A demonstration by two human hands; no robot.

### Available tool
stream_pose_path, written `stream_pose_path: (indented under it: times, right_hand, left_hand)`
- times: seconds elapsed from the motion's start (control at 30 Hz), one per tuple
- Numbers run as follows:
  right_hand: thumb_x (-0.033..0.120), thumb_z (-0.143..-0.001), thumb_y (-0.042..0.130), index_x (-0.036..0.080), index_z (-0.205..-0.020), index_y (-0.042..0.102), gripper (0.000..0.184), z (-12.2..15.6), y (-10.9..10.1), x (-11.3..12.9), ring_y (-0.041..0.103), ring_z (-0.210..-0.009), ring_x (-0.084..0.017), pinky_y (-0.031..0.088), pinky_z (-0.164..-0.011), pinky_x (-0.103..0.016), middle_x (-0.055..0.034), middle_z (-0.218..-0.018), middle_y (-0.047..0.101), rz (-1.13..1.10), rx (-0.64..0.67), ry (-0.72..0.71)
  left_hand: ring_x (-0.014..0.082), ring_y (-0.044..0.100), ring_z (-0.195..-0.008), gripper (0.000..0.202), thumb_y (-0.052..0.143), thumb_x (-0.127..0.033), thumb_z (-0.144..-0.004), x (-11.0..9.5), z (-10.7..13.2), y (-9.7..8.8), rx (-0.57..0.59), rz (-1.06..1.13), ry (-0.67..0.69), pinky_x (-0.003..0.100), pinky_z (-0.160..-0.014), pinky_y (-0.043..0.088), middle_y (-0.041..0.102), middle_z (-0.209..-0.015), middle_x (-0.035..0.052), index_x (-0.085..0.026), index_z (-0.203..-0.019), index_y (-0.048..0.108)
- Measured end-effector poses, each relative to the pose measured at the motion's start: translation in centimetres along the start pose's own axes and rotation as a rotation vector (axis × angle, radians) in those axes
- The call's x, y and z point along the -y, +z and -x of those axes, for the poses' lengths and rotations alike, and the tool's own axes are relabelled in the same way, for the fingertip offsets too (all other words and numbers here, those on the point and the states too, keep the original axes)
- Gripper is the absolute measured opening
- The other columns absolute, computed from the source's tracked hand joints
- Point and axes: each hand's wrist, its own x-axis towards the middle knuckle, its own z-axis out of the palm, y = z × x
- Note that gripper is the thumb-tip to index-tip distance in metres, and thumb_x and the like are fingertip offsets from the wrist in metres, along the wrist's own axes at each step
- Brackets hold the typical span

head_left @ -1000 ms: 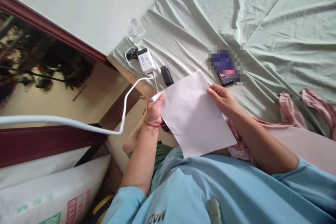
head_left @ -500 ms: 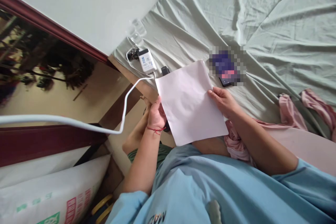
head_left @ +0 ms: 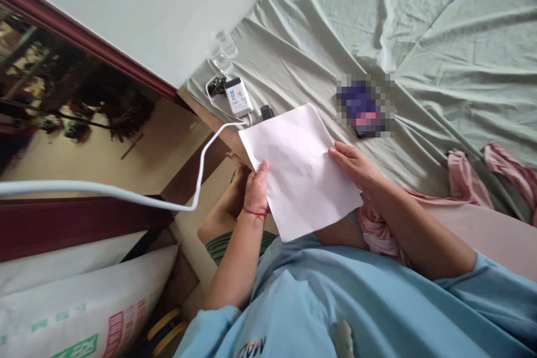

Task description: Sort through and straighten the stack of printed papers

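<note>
A white sheet of paper (head_left: 302,179) is held up above my lap, tilted, with no print on the side I see. My left hand (head_left: 257,190), with a red string round the wrist, grips its left edge, thumb on top and the other fingers hidden beneath. On the opposite edge my right hand (head_left: 352,165) pinches the paper, its thumb on the upper face. Just beyond the paper lies a phone (head_left: 363,109) on the bed, its screen blurred out.
A white adapter (head_left: 239,97) with a white cable (head_left: 200,173) sits at the corner of the bed sheet (head_left: 440,56). Beside it are a small black object (head_left: 267,112) and a clear plastic tray (head_left: 222,47). Pink cloth (head_left: 465,179) lies right; a white sack (head_left: 84,302) stands lower left.
The paper's far edge has shifted left and its near edge dropped slightly. My left hand has moved right and down, its thumb now lying over the paper. The right hand moved slightly left.
</note>
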Motion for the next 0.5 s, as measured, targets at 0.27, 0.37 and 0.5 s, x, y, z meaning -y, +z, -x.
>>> stream_pose_path:
  times: [0.27, 0.37, 0.5]
  right_hand:
    - [0.068, -0.086, 0.063, 0.023, -0.076, 0.053, 0.047, -0.3, -1.3, -0.4, 0.051, -0.050, -0.012, 0.035, -0.043, -0.023, 0.0012, -0.063, 0.059, 0.009, 0.085, 0.059]
    - [0.064, -0.085, 0.065, 0.023, -0.072, 0.055, 0.045, -0.4, -1.3, -0.6, 0.049, -0.047, -0.012, 0.033, -0.041, -0.023, 0.0012, -0.060, 0.058, 0.089, 0.056, 0.066]
    - [0.058, -0.086, 0.065, 0.022, -0.072, 0.057, 0.039, -0.5, -1.3, -0.6, 0.048, -0.044, -0.012, 0.031, -0.039, -0.024, 0.0007, -0.058, 0.058, 0.154, 0.033, 0.102]
  left_hand:
    - [0.0287, 0.075, -0.091, 0.055, 0.089, -0.055, -0.064, 0.4, 1.2, -0.7, 0.060, -0.085, -0.119, 0.039, -0.084, 0.061, 0.076, -0.087, 0.0097, -0.013, -0.095, 0.073]
    - [0.0253, 0.074, -0.083, 0.055, 0.092, -0.052, -0.060, 0.2, 1.1, -0.7, 0.041, -0.077, -0.110, 0.036, -0.077, 0.061, 0.076, -0.087, 0.0099, -0.012, -0.093, 0.072]
    - [0.0095, 0.056, -0.049, 0.053, 0.093, -0.052, -0.053, -1.0, -0.8, -0.9, -0.050, -0.134, 0.023, 0.019, -0.043, 0.043, 0.062, -0.061, -0.0007, -0.014, -0.073, 0.063]
